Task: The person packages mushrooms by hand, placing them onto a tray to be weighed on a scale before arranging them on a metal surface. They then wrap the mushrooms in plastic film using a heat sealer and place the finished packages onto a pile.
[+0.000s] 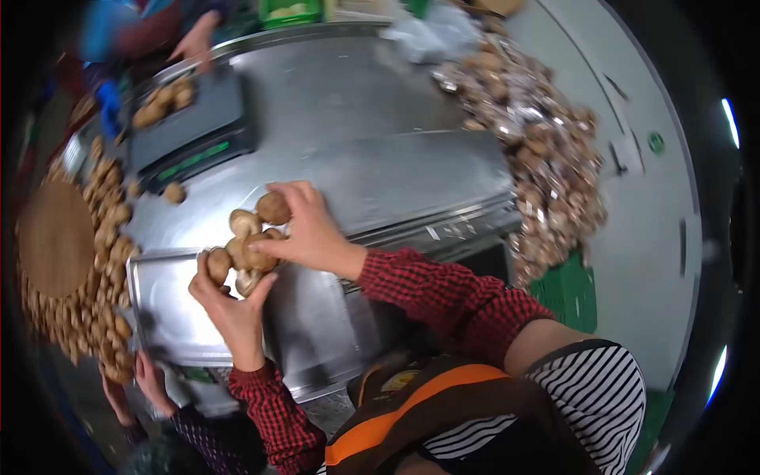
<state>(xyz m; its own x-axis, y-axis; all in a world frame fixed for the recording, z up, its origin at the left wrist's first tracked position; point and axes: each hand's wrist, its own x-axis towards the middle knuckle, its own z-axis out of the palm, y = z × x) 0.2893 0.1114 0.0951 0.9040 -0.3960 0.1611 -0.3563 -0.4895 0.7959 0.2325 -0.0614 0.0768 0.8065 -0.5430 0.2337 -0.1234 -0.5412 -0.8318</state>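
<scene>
My left hand [235, 313] curls round several brown-capped mushrooms from below left, its thumb and fingers closed about them. From the right, my right hand [307, 226] grips mushrooms in the same cluster, with a round brown cap [273, 208] at its fingertips and another cap [257, 252] by its thumb. Pale stems and undersides show between the two hands. The cluster is held over the far edge of a shallow metal tray [170, 317]. My palms hide some of the mushrooms.
A scale [218, 115] with mushrooms on its plate stands beyond the tray. Loose mushrooms [87, 317] are heaped at left beside a round brown board [55, 240]. Clear-wrapped mushroom packs [554, 170] pile at right, above a green crate [570, 293]. Other people's hands [196, 43] are near.
</scene>
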